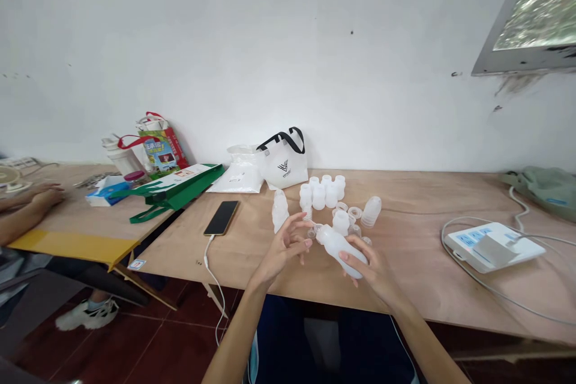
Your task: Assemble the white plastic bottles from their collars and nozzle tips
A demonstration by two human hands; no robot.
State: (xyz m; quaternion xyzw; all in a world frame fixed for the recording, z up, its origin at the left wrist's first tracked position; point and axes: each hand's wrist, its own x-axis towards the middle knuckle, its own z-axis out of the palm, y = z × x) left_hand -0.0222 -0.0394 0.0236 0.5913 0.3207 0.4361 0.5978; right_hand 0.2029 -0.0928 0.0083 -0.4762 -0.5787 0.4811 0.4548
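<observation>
My right hand (pixel 371 264) grips a white plastic bottle (pixel 338 246), held tilted with its neck toward the left. My left hand (pixel 288 246) is at the bottle's neck, fingertips pinched on a small clear cap (pixel 312 231). Both hands hover just above the wooden table (pixel 418 276). Behind them stands a cluster of several small white bottles (pixel 323 192), loose caps and rings (pixel 354 213), one bottle lying on its side (pixel 371 211) and one upright bottle (pixel 279 211) to the left.
A phone (pixel 222 218) on a white cable lies left of my hands. A white tote bag (pixel 283 162) and a plastic bag (pixel 238 174) stand by the wall. A white device (pixel 492 246) with cables lies right. Another person's hands (pixel 42 195) rest on the left table beside a green bag (pixel 173 189).
</observation>
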